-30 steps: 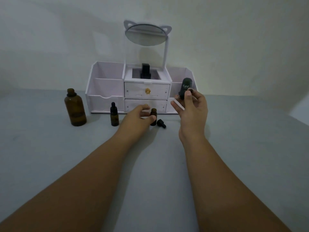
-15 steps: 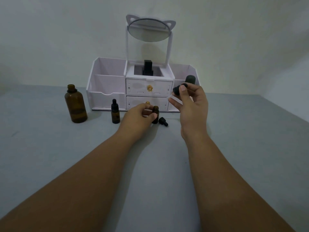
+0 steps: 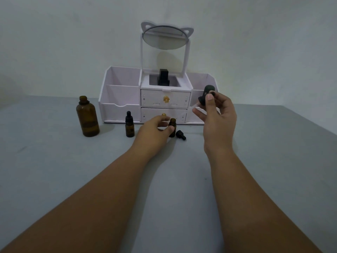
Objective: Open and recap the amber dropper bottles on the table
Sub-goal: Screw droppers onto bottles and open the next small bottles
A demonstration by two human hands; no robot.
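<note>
My left hand grips a small uncapped amber bottle that stands on the grey table. Just to its right, a black dropper cap lies on its side. My right hand is raised above the table and pinches another black dropper cap, whose clear pipette points down-left. To the left stand a small capped amber dropper bottle and a large uncapped amber bottle.
A white organiser with two drawers and a cat-ear mirror stands at the back against the wall. A dark bottle sits in its right compartment, behind my right hand, and a black item sits in its top tray.
My right hand has turned the dropper cap a little between its fingers and stays raised. My left hand stays on the small bottle. The view has shifted slightly.
</note>
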